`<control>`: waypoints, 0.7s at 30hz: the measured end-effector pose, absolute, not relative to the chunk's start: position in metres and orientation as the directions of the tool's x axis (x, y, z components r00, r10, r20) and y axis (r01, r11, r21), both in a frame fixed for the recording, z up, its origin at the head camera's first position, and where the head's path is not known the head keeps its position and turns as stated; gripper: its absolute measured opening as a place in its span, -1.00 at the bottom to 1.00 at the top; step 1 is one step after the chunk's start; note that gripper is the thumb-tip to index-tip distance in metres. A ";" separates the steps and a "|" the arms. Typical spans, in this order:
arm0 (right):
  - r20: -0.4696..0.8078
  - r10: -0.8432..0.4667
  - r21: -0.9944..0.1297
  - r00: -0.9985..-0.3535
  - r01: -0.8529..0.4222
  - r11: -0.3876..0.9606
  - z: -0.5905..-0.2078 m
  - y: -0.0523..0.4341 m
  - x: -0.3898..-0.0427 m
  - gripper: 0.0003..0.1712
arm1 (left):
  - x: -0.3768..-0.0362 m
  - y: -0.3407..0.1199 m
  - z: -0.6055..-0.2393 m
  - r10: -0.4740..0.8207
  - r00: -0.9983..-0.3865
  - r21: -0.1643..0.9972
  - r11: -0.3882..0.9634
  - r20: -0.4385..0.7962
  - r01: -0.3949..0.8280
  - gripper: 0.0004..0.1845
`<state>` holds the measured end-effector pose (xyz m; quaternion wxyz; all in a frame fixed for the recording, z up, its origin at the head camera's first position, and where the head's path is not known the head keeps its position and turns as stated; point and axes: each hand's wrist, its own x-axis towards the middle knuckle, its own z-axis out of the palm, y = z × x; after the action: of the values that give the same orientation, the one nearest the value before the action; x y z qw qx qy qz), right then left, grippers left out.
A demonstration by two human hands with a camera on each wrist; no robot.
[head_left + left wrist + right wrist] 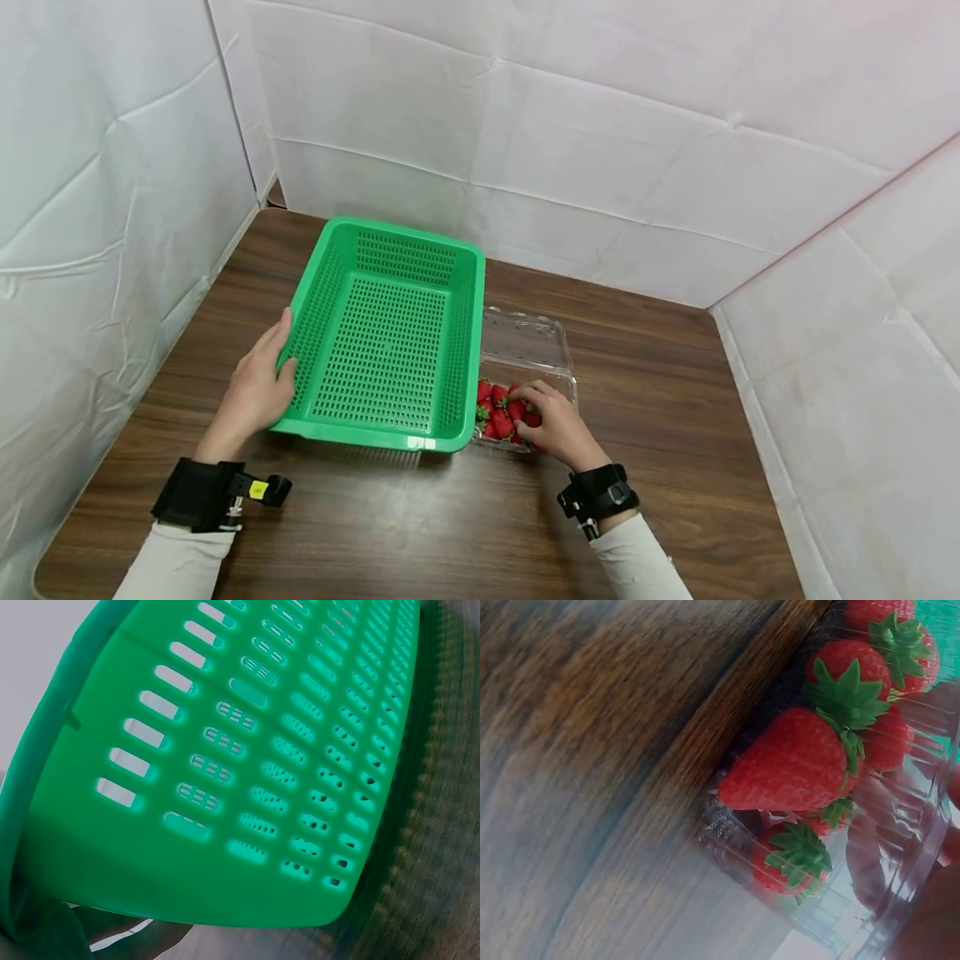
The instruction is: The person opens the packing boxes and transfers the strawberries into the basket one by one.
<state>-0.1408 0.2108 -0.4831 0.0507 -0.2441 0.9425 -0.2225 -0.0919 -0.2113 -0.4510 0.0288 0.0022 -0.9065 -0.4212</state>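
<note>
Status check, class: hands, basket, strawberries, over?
Left hand grips green basket rim. Right hand on strawberries in open clear box. Nothing between.

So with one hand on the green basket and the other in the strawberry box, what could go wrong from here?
1. The left hand grips only one wall of the green basket, whose near edge looks lifted off the table; it could slip or swing.
2. The basket sits right against the clear strawberry box, so a shove might tip it.
3. The right hand could bruise the tightly packed strawberries.
</note>
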 end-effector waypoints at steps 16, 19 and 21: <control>0.087 -0.503 -0.502 -0.860 -0.474 0.723 -0.445 0.201 -0.136 -0.57 | -0.091 -0.211 -0.450 -0.033 -0.999 0.759 0.651 0.038 0.007 -0.26; 0.131 -0.533 -0.496 -0.836 -0.521 0.695 -0.430 0.193 -0.137 -0.58 | -0.091 -0.211 -0.450 -0.037 -0.999 0.757 0.654 0.037 0.004 -0.25; 0.165 -0.558 -0.496 -0.814 -0.557 0.666 -0.419 0.187 -0.138 -0.59 | -0.091 -0.211 -0.450 -0.039 -0.999 0.757 0.653 0.038 0.004 -0.25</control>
<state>-0.1383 0.1871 -0.4192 0.0002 -0.3054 0.9127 -0.2714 -0.0909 -0.2105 -0.4500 0.0253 0.0096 -0.9089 -0.4161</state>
